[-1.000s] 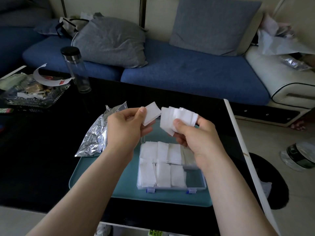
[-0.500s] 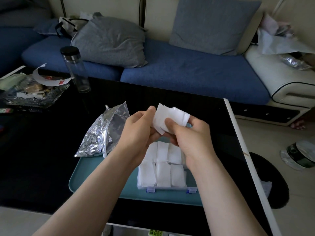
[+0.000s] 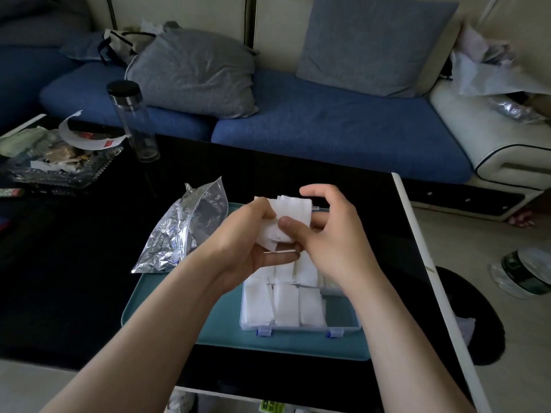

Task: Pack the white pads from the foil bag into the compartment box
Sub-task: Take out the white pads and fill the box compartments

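We see both hands up over the compartment box (image 3: pixel 343 327), sharing one stack of white pads (image 3: pixel 293 208). The left hand (image 3: pixel 238 238) curls round its near end; the right hand (image 3: pixel 335 234) pinches it, thumb on top. Packed pads (image 3: pixel 286 305) fill the box's left cells. The foil bag (image 3: pixel 185 231) lies left, on the teal tray's (image 3: pixel 167 311) corner.

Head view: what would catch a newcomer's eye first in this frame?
First, the stack of white pads that the left hand and right hand hold together at the centre, above the compartment box. Then the box's left compartments, packed with pads, on a teal tray, and the crumpled foil bag at the tray's far left corner.
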`<state>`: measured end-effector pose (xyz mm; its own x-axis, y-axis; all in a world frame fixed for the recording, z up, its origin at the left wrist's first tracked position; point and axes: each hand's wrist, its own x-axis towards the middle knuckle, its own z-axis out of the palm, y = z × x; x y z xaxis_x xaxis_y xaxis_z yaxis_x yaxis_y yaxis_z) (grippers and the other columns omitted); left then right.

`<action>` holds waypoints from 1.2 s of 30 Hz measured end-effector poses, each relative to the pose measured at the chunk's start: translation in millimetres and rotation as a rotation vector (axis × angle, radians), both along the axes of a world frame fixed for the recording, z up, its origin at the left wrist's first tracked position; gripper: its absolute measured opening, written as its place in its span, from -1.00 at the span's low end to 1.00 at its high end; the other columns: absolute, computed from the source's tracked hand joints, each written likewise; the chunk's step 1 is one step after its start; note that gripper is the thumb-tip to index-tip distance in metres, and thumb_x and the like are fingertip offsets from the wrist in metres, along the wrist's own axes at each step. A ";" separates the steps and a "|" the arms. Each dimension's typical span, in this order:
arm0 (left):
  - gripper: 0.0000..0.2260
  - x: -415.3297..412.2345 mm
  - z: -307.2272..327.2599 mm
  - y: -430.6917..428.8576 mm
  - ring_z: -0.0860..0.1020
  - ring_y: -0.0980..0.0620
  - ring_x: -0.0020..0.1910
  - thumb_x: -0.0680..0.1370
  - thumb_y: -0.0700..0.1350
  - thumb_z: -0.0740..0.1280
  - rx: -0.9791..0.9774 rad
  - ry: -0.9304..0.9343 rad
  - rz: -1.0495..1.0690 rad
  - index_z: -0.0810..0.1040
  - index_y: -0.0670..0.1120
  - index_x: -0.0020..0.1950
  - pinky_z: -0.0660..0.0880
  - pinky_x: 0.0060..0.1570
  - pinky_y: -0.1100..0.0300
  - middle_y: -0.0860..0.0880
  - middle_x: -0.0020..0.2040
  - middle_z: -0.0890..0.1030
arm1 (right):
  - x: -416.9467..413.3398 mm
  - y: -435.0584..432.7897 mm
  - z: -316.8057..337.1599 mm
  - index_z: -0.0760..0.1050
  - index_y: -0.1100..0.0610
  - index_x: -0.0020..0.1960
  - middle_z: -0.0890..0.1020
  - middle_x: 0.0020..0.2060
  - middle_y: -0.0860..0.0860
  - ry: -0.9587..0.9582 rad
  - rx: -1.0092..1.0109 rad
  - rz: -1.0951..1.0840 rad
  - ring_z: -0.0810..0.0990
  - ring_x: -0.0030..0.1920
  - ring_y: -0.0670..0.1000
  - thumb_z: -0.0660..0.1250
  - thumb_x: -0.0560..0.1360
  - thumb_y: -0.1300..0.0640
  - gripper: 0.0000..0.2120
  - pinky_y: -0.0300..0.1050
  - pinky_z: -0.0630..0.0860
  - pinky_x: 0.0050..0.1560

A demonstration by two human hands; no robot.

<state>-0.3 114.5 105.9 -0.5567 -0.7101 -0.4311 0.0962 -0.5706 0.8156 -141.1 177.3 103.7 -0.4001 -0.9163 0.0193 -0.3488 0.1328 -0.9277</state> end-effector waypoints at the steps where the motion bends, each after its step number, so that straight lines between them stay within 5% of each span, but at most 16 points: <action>1: -0.66 0.0 -0.3 -0.3 0.65 -0.34 0.24 0.67 -0.19 0.09 -0.020 -0.006 -0.009 0.56 -0.24 0.31 0.58 0.29 -0.27 -0.30 0.16 0.71 | -0.1 -0.3 1.0 0.48 -0.10 0.36 0.75 -0.01 -0.07 0.008 -0.011 0.037 0.75 -0.08 -0.15 0.49 0.60 0.10 -0.62 -0.16 0.72 -0.12; 4: -0.72 -0.3 -3.5 -0.6 0.67 -0.31 0.22 0.75 -0.15 0.14 -0.108 -0.034 -0.013 0.56 -0.22 0.32 0.59 0.28 -0.24 -0.29 0.16 0.71 | -0.8 0.9 4.7 0.52 -0.09 0.35 0.75 -0.02 -0.08 0.000 -0.008 0.106 0.74 -0.06 -0.16 0.31 0.71 0.20 -0.71 -0.27 0.66 -0.13; 8: -0.71 -0.2 -5.7 2.8 0.73 -0.13 0.14 0.75 0.00 0.23 -0.254 -0.083 -0.037 0.61 -0.12 0.32 0.65 0.21 -0.07 -0.15 0.14 0.75 | -4.5 1.5 5.4 0.57 -0.07 0.28 0.74 0.01 -0.09 -0.057 -0.004 0.005 0.73 -0.08 -0.18 0.38 0.66 0.18 -0.76 -0.38 0.58 -0.25; 12: -0.72 -1.7 -6.7 4.6 0.71 -0.19 0.15 0.70 0.01 0.33 -0.346 -0.075 -0.047 0.64 -0.10 0.31 0.66 0.20 -0.09 -0.21 0.15 0.72 | -6.3 4.3 7.4 0.57 -0.08 0.25 0.77 -0.06 -0.10 -0.161 0.002 0.042 0.74 -0.07 -0.18 0.45 0.62 0.14 -0.76 -0.34 0.62 -0.19; 16: -0.73 -2.5 -5.2 4.8 0.69 -0.19 -0.02 0.72 -0.06 0.30 -0.293 -0.060 -0.043 0.65 -0.21 0.26 0.67 0.16 -0.08 -0.26 0.06 0.70 | -1.0 3.4 3.4 0.65 -0.05 0.10 0.71 -0.09 -0.12 0.106 -0.039 0.006 0.71 -0.09 -0.17 0.52 0.55 0.16 -0.82 -0.28 0.63 -0.12; 18: -0.77 -1.9 -4.7 3.9 0.73 -0.18 0.03 0.72 -0.10 0.29 -0.260 -0.099 -0.059 0.64 -0.21 0.24 0.70 0.03 0.01 -0.22 0.09 0.74 | 0.8 4.2 2.3 0.56 -0.12 0.30 0.60 0.05 -0.16 0.300 -0.022 0.004 0.63 0.00 -0.16 0.55 0.50 0.08 -0.59 -0.31 0.56 -0.09; 21: -0.79 0.2 -4.6 3.0 0.71 -0.08 -0.11 0.69 -0.12 0.32 -0.249 -0.152 -0.093 0.63 -0.22 0.20 0.65 -0.16 0.08 -0.17 -0.02 0.74 | 2.6 7.1 2.8 0.23 -0.32 0.57 0.34 0.42 -0.17 0.434 0.027 0.223 0.42 0.39 -0.08 0.62 0.35 -0.02 -0.07 -0.06 0.50 0.31; 24: -0.77 0.4 -2.3 5.0 0.70 -0.08 -0.12 0.64 -0.13 0.36 -0.255 -0.180 -0.176 0.65 -0.27 0.17 0.61 -0.15 0.03 -0.17 -0.10 0.70 | 6.0 7.0 -0.9 0.36 -0.27 0.55 0.32 0.51 -0.23 0.474 -0.023 0.326 0.37 0.48 -0.10 0.70 0.26 -0.02 -0.06 0.12 0.48 0.41; 29: -0.75 -3.9 -3.6 5.5 0.68 -0.12 -0.10 0.59 -0.13 0.41 -0.169 -0.203 -0.208 0.66 -0.28 0.17 0.66 -0.09 -0.01 -0.25 -0.03 0.71 | -0.2 11.1 2.3 0.57 -0.09 0.37 0.60 0.15 -0.25 0.484 -0.035 0.266 0.55 0.13 -0.25 0.68 0.27 0.06 -0.30 -0.39 0.51 0.09; 32: -0.84 -6.0 -2.6 8.0 0.57 -0.03 -0.27 0.57 -0.15 0.40 -0.201 -0.227 -0.231 0.66 -0.15 -0.19 0.49 -0.19 0.06 -0.09 -0.28 0.60 | -0.9 16.7 1.7 0.46 -0.16 0.50 0.63 0.08 -0.25 0.427 -0.025 0.304 0.62 0.07 -0.28 0.70 0.27 0.12 -0.14 -0.40 0.58 -0.01; 36: -0.61 -12.8 -0.6 16.6 0.45 0.04 -0.45 0.55 -0.28 0.32 -0.209 -0.215 -0.266 0.47 -0.07 -0.49 0.48 -0.26 0.16 -0.02 -0.48 0.42 | -1.5 23.9 0.5 0.33 -0.20 0.60 0.55 0.42 -0.23 0.345 -0.078 0.323 0.62 0.25 -0.23 0.69 0.29 0.18 -0.01 -0.23 0.63 0.19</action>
